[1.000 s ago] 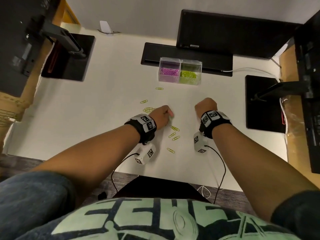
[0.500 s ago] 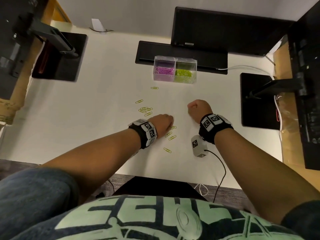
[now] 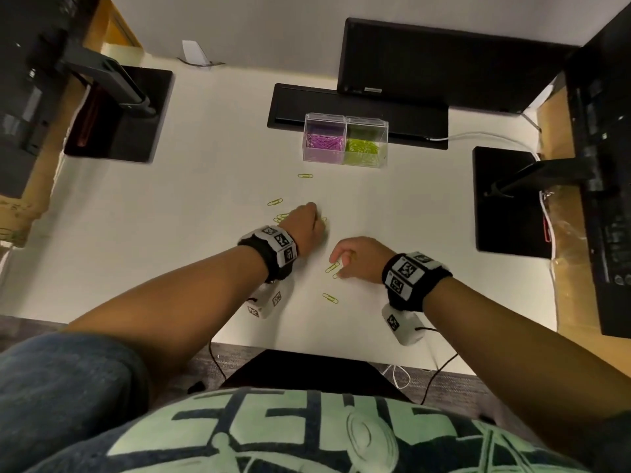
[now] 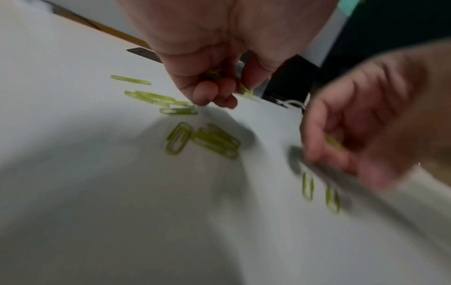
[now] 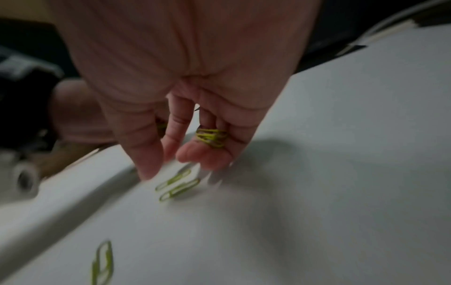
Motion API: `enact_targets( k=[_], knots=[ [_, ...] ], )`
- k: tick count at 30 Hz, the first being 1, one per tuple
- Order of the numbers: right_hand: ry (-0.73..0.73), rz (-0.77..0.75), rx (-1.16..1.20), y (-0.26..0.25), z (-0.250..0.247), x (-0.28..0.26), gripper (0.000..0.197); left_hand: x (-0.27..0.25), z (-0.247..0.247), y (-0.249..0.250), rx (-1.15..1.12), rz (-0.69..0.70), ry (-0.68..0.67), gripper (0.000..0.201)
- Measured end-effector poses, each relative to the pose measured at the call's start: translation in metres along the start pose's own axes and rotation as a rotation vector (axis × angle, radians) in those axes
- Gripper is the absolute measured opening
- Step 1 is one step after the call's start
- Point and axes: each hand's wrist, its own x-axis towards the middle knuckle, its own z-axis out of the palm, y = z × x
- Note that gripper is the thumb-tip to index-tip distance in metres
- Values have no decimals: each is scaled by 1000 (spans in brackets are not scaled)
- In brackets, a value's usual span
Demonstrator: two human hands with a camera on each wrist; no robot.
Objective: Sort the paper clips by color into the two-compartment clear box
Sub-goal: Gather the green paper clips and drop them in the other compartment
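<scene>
The clear two-compartment box point(image 3: 345, 141) stands at the back of the white table, purple clips point(image 3: 324, 142) in its left half and green clips point(image 3: 362, 147) in its right. Several loose green clips point(image 3: 275, 202) lie in front of it. My left hand point(image 3: 309, 224) is curled over a cluster of them and holds green clips point(image 4: 214, 74) in its fingers. My right hand point(image 3: 355, 257) reaches down to two green clips point(image 5: 179, 184) on the table, with a bunch of green clips point(image 5: 211, 137) tucked in its curled fingers. One more clip point(image 3: 330, 298) lies nearer me.
A black monitor base point(image 3: 358, 114) sits right behind the box, with a white cable point(image 3: 478, 134) running right. Black stands point(image 3: 512, 199) flank the table on the right and left point(image 3: 119, 114). The table's front edge is close to my wrists.
My right hand moved toward me and left, and came down with fingers extended onto the two clips. My left hand moved away from me to the clip cluster.
</scene>
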Motion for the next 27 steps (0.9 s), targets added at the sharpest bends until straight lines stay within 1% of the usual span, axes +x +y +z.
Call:
enact_targets(
  k=[3,6,8,10,15,18,20,22,27],
  knots=[
    [-26,-54,-143,3,8,1,27,9,-10,2,-79,-37,31,17],
    [-8,-100,-243,4,9,1,21,22,-21,8,-174,-49,42,13],
    [12,-109,-241,6,11,1,15,32,-30,14,-207,-44,64,11],
    [28,-114,-228,8,13,0,11,42,-39,23,-185,-24,90,11],
    [71,-80,-225,12,12,2,14,68,-56,51,-118,56,117,12],
    [169,-52,-124,15,2,7,14,85,-66,73,-52,93,129,16],
    [270,5,-4,16,-10,13,15,97,-71,87,18,97,113,22],
    [345,50,122,17,-29,20,15,110,-76,99,82,102,84,24],
    [437,99,328,17,-83,32,19,134,-73,111,194,119,-3,26]
  ],
)
